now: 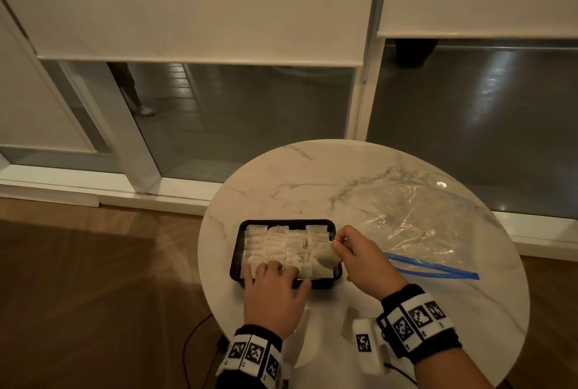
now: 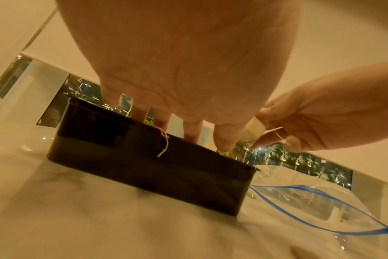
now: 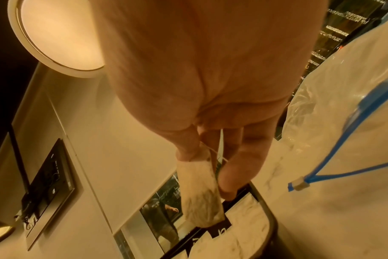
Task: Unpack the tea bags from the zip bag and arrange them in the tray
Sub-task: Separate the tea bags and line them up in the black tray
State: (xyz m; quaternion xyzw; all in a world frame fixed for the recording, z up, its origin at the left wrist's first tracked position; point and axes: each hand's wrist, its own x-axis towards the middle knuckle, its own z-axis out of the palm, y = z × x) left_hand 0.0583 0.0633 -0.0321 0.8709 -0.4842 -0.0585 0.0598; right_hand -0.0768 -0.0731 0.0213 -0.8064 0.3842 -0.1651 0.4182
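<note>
A black rectangular tray sits on the round marble table, filled with rows of white tea bags. My left hand lies over the tray's near edge with straight fingers pressing on the front row of bags. My right hand pinches one tea bag by its top and string, dangling it over the tray's right end. In the right wrist view that tea bag hangs from thumb and forefinger. The clear zip bag with a blue seal lies flat to the right, apparently empty.
A string hangs over the tray's near wall. The zip bag's blue seal points at the table's right edge. Wooden floor lies to the left, glass doors with blinds behind. A cable runs under the table.
</note>
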